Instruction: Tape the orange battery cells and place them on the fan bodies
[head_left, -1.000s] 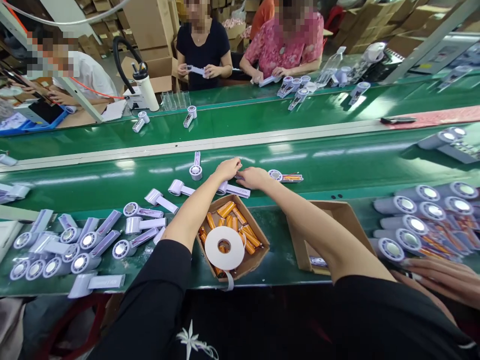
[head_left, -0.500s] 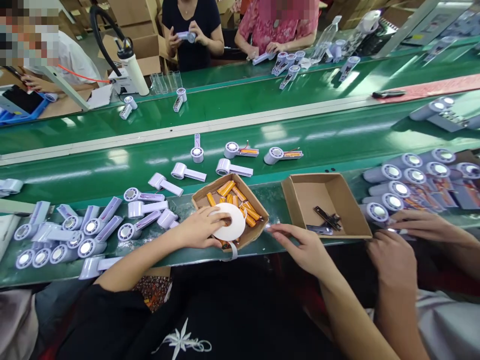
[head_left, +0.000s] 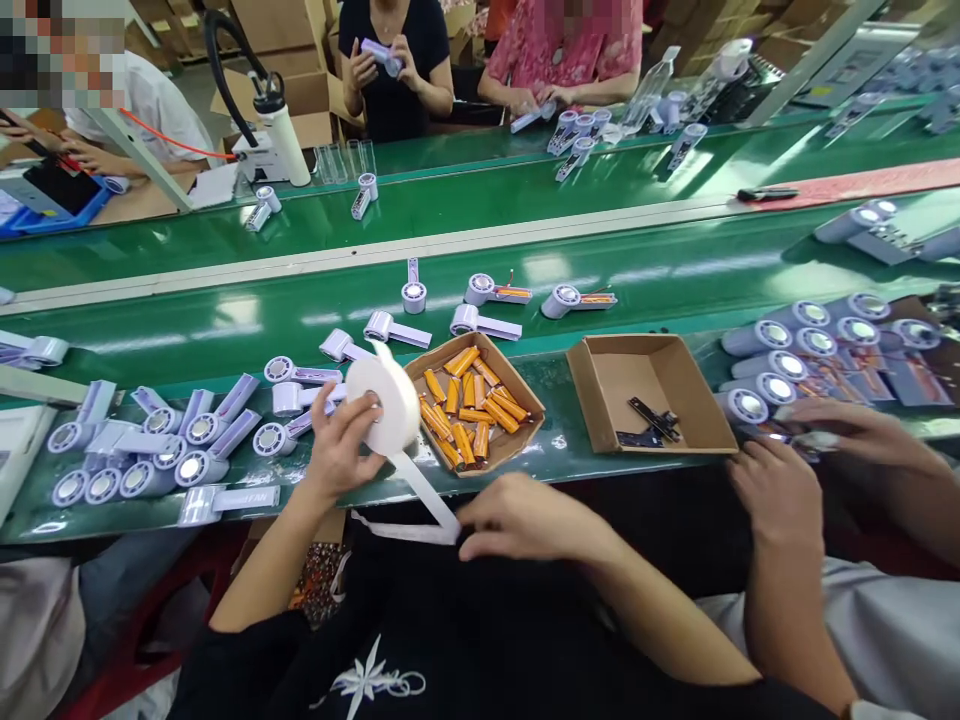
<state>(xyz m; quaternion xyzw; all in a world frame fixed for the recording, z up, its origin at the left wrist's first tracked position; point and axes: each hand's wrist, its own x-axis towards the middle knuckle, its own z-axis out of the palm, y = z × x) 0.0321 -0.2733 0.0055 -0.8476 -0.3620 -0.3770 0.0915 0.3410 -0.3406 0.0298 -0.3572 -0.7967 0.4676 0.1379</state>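
In my left hand (head_left: pixel 337 440) is a roll of white tape (head_left: pixel 396 408), raised upright with my fingers around its rim and in its core. A strip of tape (head_left: pixel 422 490) runs down from the roll to my right hand (head_left: pixel 525 520), whose closed fingertips pinch it in front of my dark shirt. Beyond that point the strip doubles back to the left. Behind the hands, a cardboard box (head_left: pixel 534 425) holds several orange battery cells (head_left: pixel 474 400). Left of the roll lie several lilac handheld fan bodies (head_left: pixel 201 468), close to my left hand.
Right of the battery box, another cardboard box (head_left: pixel 712 425) holds small dark parts (head_left: pixel 652 420). A co-worker's hands (head_left: pixel 780 490) work beside stacked fans (head_left: pixel 765 340). More fans lie along the green conveyor (head_left: pixel 315 300). People sit across the line.
My left hand has lifted the tape roll off the battery box and moved left. My right hand has come left and down, now pinching a pulled-out strip.
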